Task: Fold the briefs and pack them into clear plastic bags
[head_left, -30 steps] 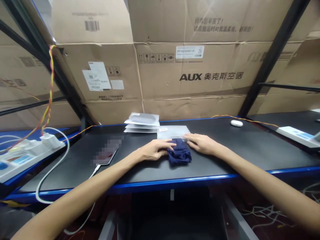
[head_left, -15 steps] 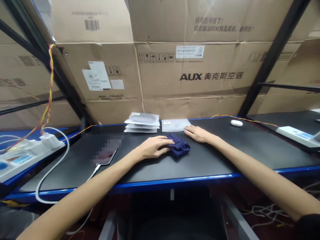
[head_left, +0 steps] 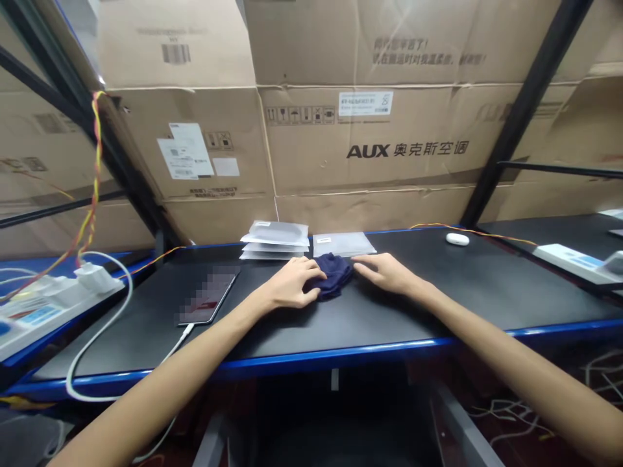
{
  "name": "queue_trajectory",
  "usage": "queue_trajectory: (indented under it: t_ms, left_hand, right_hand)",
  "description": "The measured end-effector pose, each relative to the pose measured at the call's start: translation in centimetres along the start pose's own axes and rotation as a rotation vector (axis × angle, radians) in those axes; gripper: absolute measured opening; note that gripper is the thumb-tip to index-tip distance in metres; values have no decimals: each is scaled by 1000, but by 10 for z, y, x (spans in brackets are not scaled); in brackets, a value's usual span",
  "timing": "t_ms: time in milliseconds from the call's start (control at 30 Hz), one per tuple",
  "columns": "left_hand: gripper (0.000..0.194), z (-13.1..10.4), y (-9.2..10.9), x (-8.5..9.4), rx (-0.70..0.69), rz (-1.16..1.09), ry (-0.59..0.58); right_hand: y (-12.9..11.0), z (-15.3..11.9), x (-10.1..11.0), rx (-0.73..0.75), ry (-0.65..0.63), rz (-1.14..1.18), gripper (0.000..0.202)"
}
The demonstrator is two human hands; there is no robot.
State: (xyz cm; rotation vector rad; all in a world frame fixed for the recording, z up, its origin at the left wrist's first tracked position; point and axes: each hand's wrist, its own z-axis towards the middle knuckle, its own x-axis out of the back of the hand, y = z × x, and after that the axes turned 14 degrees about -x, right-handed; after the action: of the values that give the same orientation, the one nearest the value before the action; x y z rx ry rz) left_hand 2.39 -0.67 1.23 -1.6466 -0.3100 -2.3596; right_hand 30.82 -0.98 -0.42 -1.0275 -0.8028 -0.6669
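Cloth (head_left: pixel 337 275) lies crumpled mid-frame on the counter (head_left: pixel 292 334), my left hand (head_left: pixel 291 285) grasping its edge, my right hand (head_left: pixel 390 272) released beside it.

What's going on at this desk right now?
A person is handling a dark blue cloth on the black tabletop. The left hand has its fingers on the bunched cloth; the right hand is at its other side, though whether it touches is unclear. A whitish packet lies flat just behind, beside a stack of similar packets. A phone with a cable plugged in lies off to the left.
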Motion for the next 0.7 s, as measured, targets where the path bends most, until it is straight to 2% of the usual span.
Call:
queue_trajectory:
  t_ms: [100,200,333,467,533,600,700]
  left_hand:
    - [27,4,9,-6,30,-50,26]
    - [22,8,16,-12,87,-90,110]
    - [23,13,18,-14,205,-230,227]
    - [25,13,11,-10,352,-393,381]
    - [23,11,6,-5,392,-352,471]
    - [24,7,2,3,403,-219,516]
    - [29,-1,-3,14,365,-6,416]
  right_hand:
    - [-13,-9,-7,29,-78,0,39]
    - [-18,-12,-11,-7,-119,-22,45]
    - [-15,-12,-14,-34,-132,-81,59]
    - [-8,-9,-16,-15,-154,-116,66]
    - [-3,-8,-14,-26,-187,-119,68]
    - [2,-6,-10,-42,-242,-127,70]
    - [13,-4,1,-82,-321,-138,70]
